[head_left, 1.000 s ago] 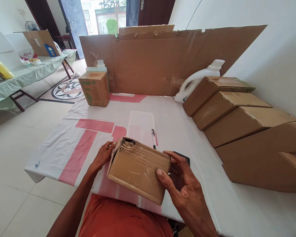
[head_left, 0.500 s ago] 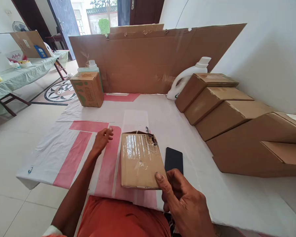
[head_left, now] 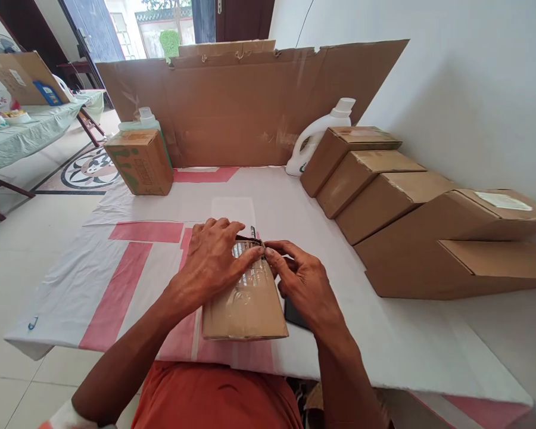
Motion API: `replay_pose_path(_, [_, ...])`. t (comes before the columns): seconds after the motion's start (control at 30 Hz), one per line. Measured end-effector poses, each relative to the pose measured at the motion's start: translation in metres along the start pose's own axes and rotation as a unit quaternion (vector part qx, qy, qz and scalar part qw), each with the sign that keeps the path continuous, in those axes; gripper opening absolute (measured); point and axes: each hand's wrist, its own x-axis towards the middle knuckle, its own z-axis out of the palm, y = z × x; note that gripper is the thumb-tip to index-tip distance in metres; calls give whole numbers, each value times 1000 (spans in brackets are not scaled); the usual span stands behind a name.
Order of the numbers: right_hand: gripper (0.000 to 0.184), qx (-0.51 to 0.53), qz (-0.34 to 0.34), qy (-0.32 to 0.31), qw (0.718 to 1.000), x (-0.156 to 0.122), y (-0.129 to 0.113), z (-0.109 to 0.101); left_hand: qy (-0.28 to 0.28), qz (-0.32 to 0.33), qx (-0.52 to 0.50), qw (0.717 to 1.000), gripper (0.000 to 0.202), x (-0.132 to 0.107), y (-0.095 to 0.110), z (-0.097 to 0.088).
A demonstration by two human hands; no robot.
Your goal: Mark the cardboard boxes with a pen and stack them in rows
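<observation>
A small taped cardboard box [head_left: 246,304] lies flat on the white and pink table cover [head_left: 129,262] close to the near edge. My left hand [head_left: 214,259] rests on the box's far left part, fingers spread over its top. Over at the box's far right corner my right hand [head_left: 301,280] has its fingertips pinched together on the torn edge. A black phone [head_left: 295,314] lies under my right hand, mostly hidden. The tip of a pen [head_left: 252,230] shows just beyond the box.
A row of several cardboard boxes [head_left: 384,196] lines the right side by the wall. A white jug [head_left: 312,140] and a cardboard sheet [head_left: 250,101] stand at the back. A printed box [head_left: 138,161] with a bottle behind it sits at the back left.
The box was lifted and turned, then laid flat on the table. My left hand came back onto its top. My right hand moved from the near corner to the far right corner.
</observation>
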Motion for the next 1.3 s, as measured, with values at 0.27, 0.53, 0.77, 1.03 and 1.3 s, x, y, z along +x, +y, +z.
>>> replay_pose_path(0.27, [40,6,13,-23,1000,-11,-11,10,-77,4,-33,997,24,1,2,-6])
replay_pose_path(0.53, [23,-132,-60,-11,989,-3,-17,8,-56,-16,-73,996,19,3,10,1])
replay_pose_path(0.77, [38,-12,-6,-35,999,-1,-4,0,-38,-27,-100,994,21,4,6,-2])
replay_pose_path(1.03, [27,-284,134,18,949,30,65,4,-52,-35,-88,994,20,4,9,-4])
replay_pose_path(1.3, [17,-321,194,-31,926,62,85,45,-70,12,-105,992,17,-2,9,-10])
